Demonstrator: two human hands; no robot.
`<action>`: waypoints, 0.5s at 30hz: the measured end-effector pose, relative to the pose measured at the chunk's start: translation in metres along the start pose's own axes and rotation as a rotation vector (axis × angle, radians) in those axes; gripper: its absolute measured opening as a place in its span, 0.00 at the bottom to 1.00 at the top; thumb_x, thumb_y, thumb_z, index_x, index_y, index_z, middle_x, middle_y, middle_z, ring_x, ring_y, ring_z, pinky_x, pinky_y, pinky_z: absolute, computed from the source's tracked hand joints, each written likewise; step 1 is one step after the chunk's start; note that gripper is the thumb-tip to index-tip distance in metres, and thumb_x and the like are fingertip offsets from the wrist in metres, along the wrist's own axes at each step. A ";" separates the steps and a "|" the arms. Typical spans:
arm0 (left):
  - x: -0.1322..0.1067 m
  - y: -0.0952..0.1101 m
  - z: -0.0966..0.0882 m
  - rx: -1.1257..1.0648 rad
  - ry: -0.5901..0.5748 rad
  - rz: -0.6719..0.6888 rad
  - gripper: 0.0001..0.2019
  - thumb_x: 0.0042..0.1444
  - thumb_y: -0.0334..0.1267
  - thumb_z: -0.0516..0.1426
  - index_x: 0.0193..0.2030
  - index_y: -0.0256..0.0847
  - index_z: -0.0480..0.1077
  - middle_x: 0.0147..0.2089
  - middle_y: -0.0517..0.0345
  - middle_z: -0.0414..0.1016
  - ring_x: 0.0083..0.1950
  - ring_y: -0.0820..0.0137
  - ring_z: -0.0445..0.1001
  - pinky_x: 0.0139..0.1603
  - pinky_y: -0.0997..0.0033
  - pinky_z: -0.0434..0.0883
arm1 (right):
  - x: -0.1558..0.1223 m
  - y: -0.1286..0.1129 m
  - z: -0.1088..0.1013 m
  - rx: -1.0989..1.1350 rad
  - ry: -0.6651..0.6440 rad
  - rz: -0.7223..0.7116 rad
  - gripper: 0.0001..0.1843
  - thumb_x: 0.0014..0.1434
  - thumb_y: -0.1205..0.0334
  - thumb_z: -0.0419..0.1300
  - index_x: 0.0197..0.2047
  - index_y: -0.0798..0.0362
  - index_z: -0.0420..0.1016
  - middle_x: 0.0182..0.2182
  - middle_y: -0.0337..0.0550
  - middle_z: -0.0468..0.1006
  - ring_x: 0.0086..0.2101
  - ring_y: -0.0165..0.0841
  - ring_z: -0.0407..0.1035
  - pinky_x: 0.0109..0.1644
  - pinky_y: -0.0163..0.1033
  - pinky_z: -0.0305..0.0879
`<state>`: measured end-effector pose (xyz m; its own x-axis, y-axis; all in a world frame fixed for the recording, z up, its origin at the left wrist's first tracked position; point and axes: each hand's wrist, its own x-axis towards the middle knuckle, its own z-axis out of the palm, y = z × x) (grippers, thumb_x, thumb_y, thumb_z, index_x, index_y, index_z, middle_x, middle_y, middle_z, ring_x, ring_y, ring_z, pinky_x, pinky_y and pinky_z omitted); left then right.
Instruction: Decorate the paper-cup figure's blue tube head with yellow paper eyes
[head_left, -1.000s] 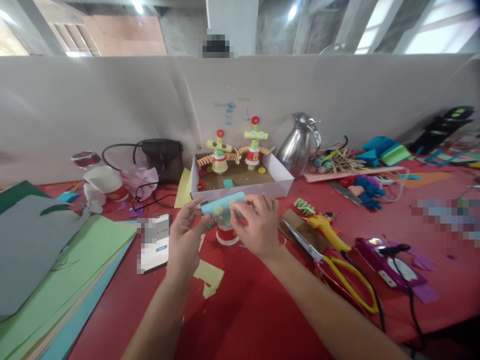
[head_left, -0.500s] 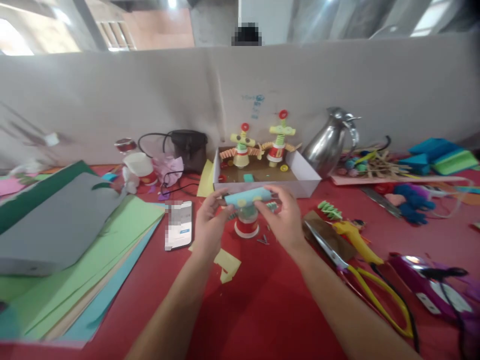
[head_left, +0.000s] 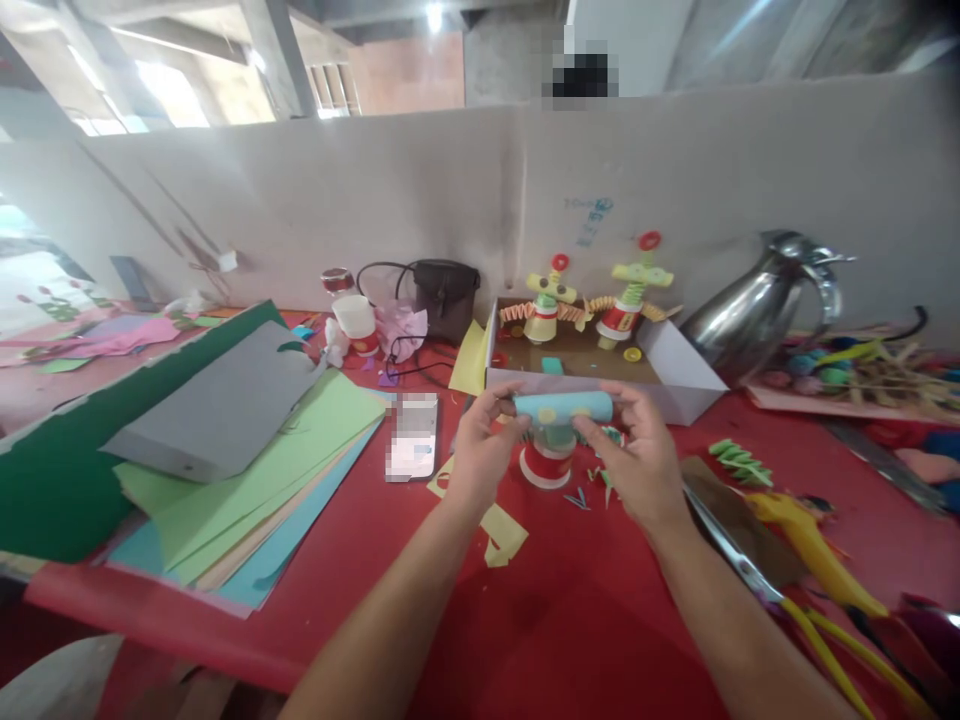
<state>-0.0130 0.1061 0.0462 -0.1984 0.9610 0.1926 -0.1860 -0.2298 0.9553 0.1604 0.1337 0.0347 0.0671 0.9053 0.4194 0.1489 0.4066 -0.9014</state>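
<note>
A light blue paper tube [head_left: 564, 407] with two pale yellow round spots lies crosswise between my hands. My left hand [head_left: 487, 440] pinches its left end, and my right hand [head_left: 634, 450] holds its right end with thumb and fingers. Right below the tube stands a paper cup [head_left: 547, 462], upside down, with a red band and white rim. Whether the tube is fixed to the cup I cannot tell. Green folded paper strips show partly beside the cup, behind my fingers. Small paper scraps [head_left: 577, 498] lie to its right.
Behind, a white box [head_left: 686, 380] holds two paper figures. A steel jug [head_left: 739, 310] stands at its right. Scissors [head_left: 739, 550] and a yellow glue gun [head_left: 817, 535] lie at right. Left are a phone [head_left: 413, 440], coloured paper sheets [head_left: 300, 440] and a dark bag [head_left: 448, 300].
The whole view has turned left, so everything sits further right in the picture. Both hands keep hold of the blue tube, which looks more level now.
</note>
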 end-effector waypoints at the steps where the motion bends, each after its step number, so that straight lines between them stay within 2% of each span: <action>1: 0.000 -0.001 0.000 0.001 0.003 0.001 0.19 0.52 0.32 0.62 0.53 0.45 0.73 0.37 0.59 0.70 0.42 0.71 0.71 0.44 0.71 0.68 | 0.000 0.000 0.000 -0.002 -0.002 -0.003 0.27 0.54 0.52 0.69 0.55 0.47 0.69 0.45 0.45 0.78 0.45 0.40 0.73 0.50 0.50 0.69; 15: -0.002 0.002 0.003 -0.010 0.034 -0.012 0.19 0.52 0.35 0.63 0.52 0.44 0.73 0.39 0.58 0.70 0.43 0.70 0.71 0.45 0.70 0.68 | -0.003 0.003 -0.001 -0.028 0.024 -0.019 0.23 0.55 0.51 0.69 0.53 0.46 0.73 0.43 0.43 0.79 0.41 0.39 0.74 0.48 0.48 0.71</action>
<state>-0.0105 0.1043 0.0480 -0.2287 0.9579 0.1736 -0.1977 -0.2203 0.9552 0.1615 0.1317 0.0307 0.0872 0.8942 0.4391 0.1776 0.4197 -0.8901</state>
